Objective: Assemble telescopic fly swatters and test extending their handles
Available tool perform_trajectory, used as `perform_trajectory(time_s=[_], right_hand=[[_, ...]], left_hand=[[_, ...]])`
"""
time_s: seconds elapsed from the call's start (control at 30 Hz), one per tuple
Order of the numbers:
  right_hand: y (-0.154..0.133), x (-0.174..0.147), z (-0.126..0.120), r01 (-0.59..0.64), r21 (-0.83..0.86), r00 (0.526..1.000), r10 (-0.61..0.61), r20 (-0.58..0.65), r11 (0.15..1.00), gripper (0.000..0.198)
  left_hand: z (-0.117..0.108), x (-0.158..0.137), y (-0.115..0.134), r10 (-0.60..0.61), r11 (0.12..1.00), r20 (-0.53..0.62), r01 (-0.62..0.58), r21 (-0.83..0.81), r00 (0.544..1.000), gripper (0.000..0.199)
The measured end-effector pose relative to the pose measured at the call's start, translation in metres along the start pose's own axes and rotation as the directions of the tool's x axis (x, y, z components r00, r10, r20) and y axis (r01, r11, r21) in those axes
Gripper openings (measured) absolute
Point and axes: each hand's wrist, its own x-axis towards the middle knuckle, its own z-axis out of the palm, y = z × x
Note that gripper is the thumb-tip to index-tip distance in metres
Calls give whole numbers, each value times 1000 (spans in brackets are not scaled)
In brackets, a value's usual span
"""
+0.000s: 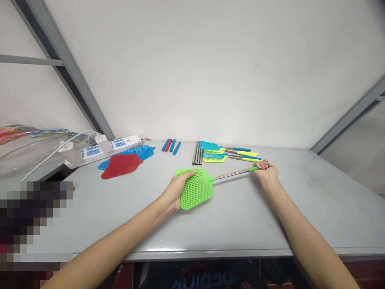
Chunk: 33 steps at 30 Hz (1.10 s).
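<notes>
A green fly swatter (197,189) with a perforated head and a metal telescopic rod is held between both hands above the grey table. My left hand (176,189) grips the head's left edge, thumb on top and the other fingers hidden beneath. At the far end, my right hand (266,170) is wrapped round the green handle, most of which its fingers cover. Just beyond the rod lies a stack of blue and yellow fly swatters (212,146), their handles pointing right. Several bare metal tubes (197,154) lie side by side left of that stack.
Blue and red handle grips (169,145) lie near the back wall. A red swatter head (122,165) overlaps blue swatter heads (136,151) on the left. Behind them are a white power strip (129,141) and plugged-in chargers with cables. The table's front edge (210,253) runs below my forearms.
</notes>
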Motion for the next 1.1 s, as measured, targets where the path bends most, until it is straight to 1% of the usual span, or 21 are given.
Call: perform_trajectory(time_s=[0.1,0.2,0.3,0.4,0.57,0.73,0.8,0.9,1.0,1.07,1.1], right_hand=[[-1,-3,1,-11,68,999,8,40,998,13],[0,-7,2,-29,126,996,18,88,992,12],[5,-8,0,-69,158,990,49,129,985,12],[10,-7,-3,-114,174,984,87,158,978,14],[13,-5,-7,-169,187,964,123,234,968,17],[13,-5,-8,-207,190,937,139,319,960,18],[14,-7,-7,-220,194,927,143,346,956,18],[15,-10,-4,-239,193,913,153,378,951,16],[14,-13,-1,-268,173,882,169,439,948,14],[12,-13,0,-282,167,865,176,469,945,13],[11,-12,1,-285,170,866,178,468,943,13]], left_hand=[[1,-2,1,-32,999,-21,31,-30,999,19],[2,-3,3,-49,998,0,49,-40,999,20],[3,-5,4,-77,997,12,77,-21,997,20],[5,-6,4,-88,996,-7,88,2,996,21],[5,-6,6,-58,998,7,58,-10,998,24],[5,-7,8,4,1000,23,-4,-26,1000,25],[5,-7,6,19,999,11,-18,-29,1000,25],[4,-5,-2,-23,1000,-25,22,-22,999,25],[4,-3,-11,-87,996,-71,87,-8,994,25],[5,-4,-14,-101,995,-64,100,-22,993,24],[6,-4,-14,-101,994,-45,100,-34,994,24]])
